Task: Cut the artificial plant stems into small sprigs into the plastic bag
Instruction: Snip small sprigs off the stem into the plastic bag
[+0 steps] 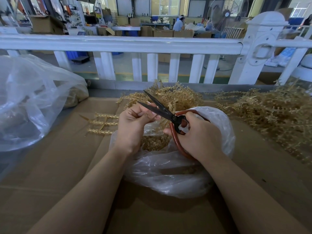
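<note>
My right hand grips the red-brown handles of black scissors, whose blades are spread apart and point up and left. My left hand pinches a thin golden stem piece just below the blades. Both hands hover over a small clear plastic bag that holds cut golden sprigs. A heap of uncut golden plant stems lies right behind the hands, and a larger heap spreads at the right.
Cardboard covers the table. A big clear bag with golden pieces lies at the left. A few loose stems rest left of my left hand. A white railing runs along the table's far edge.
</note>
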`<move>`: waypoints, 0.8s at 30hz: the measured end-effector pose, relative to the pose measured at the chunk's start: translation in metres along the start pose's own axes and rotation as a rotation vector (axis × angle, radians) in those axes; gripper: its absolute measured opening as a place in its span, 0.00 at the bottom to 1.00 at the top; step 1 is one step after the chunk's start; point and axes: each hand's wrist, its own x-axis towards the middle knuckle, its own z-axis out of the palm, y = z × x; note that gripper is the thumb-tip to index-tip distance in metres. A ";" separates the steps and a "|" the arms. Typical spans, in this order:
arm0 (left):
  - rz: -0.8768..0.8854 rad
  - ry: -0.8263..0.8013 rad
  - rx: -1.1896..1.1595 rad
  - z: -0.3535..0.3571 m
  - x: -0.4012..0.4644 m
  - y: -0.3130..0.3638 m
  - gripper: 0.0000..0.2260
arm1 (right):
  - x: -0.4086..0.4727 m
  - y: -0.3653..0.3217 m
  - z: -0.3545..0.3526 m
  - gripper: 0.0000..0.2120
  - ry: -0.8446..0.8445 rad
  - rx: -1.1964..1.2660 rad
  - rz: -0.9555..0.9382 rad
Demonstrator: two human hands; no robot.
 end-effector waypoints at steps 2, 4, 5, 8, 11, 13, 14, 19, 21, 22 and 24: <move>0.003 -0.011 0.001 0.000 0.000 0.000 0.02 | 0.000 -0.001 -0.001 0.35 0.008 -0.008 -0.003; 0.006 -0.023 0.002 -0.001 0.000 0.001 0.02 | 0.000 -0.002 -0.002 0.33 0.022 -0.013 -0.008; 0.006 -0.025 0.004 -0.001 0.000 0.001 0.02 | 0.000 -0.003 -0.003 0.32 0.026 -0.012 -0.010; 0.005 -0.031 -0.010 -0.002 0.001 0.001 0.02 | -0.001 -0.002 -0.003 0.33 0.038 0.002 -0.030; 0.008 -0.043 -0.022 -0.002 0.001 0.000 0.02 | 0.000 -0.002 -0.002 0.31 0.037 0.018 -0.036; 0.012 -0.041 -0.021 -0.003 0.002 -0.001 0.03 | 0.000 -0.002 -0.001 0.30 0.031 0.023 -0.037; 0.012 -0.040 -0.017 -0.003 0.002 -0.002 0.03 | 0.000 -0.001 -0.001 0.30 0.034 0.024 -0.040; 0.001 -0.055 -0.063 -0.004 0.004 -0.003 0.01 | 0.000 -0.001 0.000 0.33 0.066 0.054 -0.039; -0.028 -0.041 -0.134 -0.004 0.005 -0.003 0.04 | -0.001 -0.001 0.002 0.32 0.043 0.107 -0.016; -0.047 -0.034 -0.186 -0.004 0.005 -0.003 0.06 | -0.001 -0.001 0.003 0.30 0.032 0.158 0.006; -0.083 -0.006 -0.284 -0.006 0.007 -0.002 0.08 | -0.001 -0.003 0.005 0.28 -0.018 0.320 0.093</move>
